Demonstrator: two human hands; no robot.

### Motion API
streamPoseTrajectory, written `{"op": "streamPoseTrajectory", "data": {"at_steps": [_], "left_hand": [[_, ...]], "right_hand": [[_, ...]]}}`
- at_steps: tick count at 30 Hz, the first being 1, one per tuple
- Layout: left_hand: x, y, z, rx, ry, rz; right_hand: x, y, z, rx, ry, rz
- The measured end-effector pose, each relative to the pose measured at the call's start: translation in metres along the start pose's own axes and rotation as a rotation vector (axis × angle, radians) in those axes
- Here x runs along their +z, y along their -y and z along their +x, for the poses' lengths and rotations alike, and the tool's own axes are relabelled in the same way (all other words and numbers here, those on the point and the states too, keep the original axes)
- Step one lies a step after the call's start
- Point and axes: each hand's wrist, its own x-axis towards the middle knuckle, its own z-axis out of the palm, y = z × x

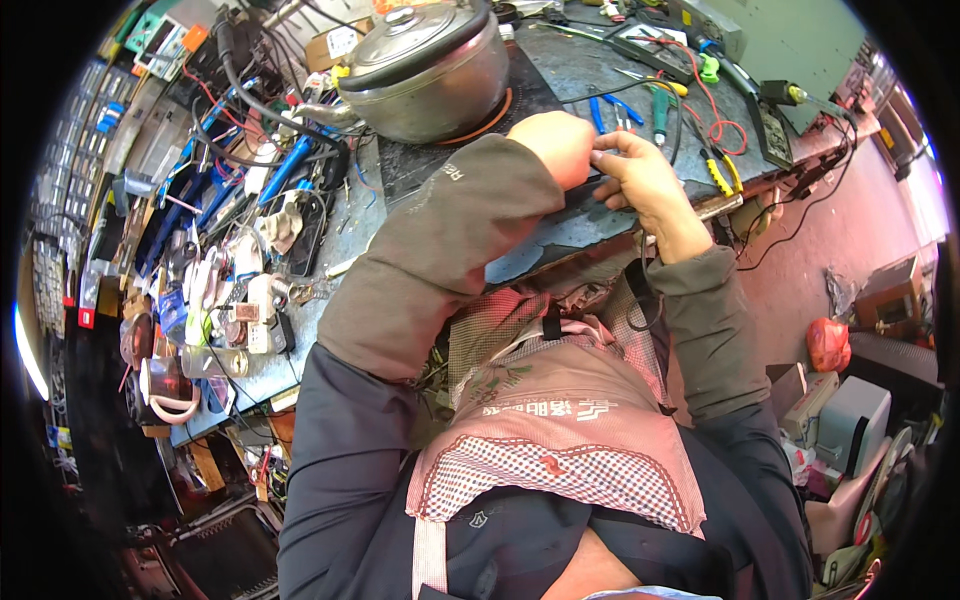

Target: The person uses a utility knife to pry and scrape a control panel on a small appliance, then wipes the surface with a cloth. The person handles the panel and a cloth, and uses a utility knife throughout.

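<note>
The left hand (555, 148) is curled, the right hand (640, 178) half-bent close beside it; their grasp (if any) is hidden. Blue-handled pliers (597, 114) lie just beyond them, a lidded kettle (430, 95) farther left. Fingerwork seems under way, nothing visibly finished; what remains is unclear.

Anything between the fingertips of the left hand (562, 148) and the right hand (645, 180) is too small to tell, and most left fingers are hidden from view; the left sleeve (440, 235) covers part of the black plate (405, 170) under the kettle (430, 105), while the upper edge crops the lid (420, 36)
</note>
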Motion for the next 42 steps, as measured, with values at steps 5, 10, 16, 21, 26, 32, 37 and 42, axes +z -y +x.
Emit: {"op": "streamPoseTrajectory", "data": {"at_steps": [5, 10, 16, 21, 26, 32, 37, 42], "left_hand": [[0.034, -0.008, -0.007, -0.034, -0.217, 0.088], [0.059, -0.010, -0.018, -0.026, -0.528, 0.215], [0.062, -0.009, -0.026, -0.044, -0.713, 0.159], [0.066, -0.005, -0.035, -0.098, -0.839, 0.082], [0.070, -0.008, -0.036, -0.093, -0.953, 0.043], [0.067, -0.007, -0.052, -0.218, -1.049, -0.144], [0.071, -0.013, -0.061, -0.265, -1.107, -0.278], [0.069, -0.002, -0.067, -0.298, -1.217, -0.381]], "right_hand": [[0.003, -0.006, 0.002, -0.097, 0.006, 0.000], [0.009, -0.010, 0.004, -0.155, -0.008, 0.011], [0.010, -0.008, -0.001, -0.125, -0.023, 0.007], [0.008, -0.008, -0.001, -0.135, -0.028, -0.032], [0.008, -0.009, 0.000, -0.122, -0.020, -0.036], [0.008, -0.011, 0.000, -0.147, -0.041, -0.066], [0.009, -0.006, -0.002, -0.139, -0.020, -0.044], [0.010, -0.006, -0.003, -0.123, -0.024, -0.014]]}}
